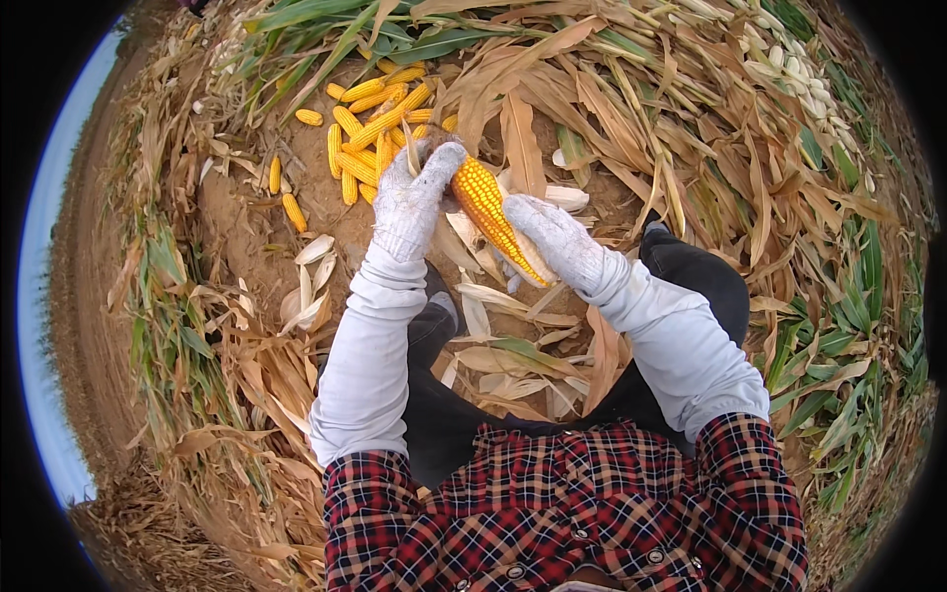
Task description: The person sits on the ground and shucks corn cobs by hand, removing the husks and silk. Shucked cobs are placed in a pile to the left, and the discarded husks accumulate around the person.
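Observation:
Both my hands wear pale, dirt-stained gloves. Between them is a yellow-orange ear of corn (488, 209), slanting from upper left to lower right. Its kernels are bare along the upper side, and a strip of pale husk clings to the lower right end. My left hand (414, 192) is closed round the upper end, thumb against it, with a piece of dry husk sticking up by the fingers. My right hand (557, 237) grips the lower part from the right side; its fingertips beneath the ear are partly hidden.
A pile of husked corn ears (375, 123) lies on bare soil ahead, with two loose ears (286, 192) to its left. Dry corn stalks and leaves (612, 89) heap ahead and to the right. Stripped husks (513, 360) litter the ground between my legs.

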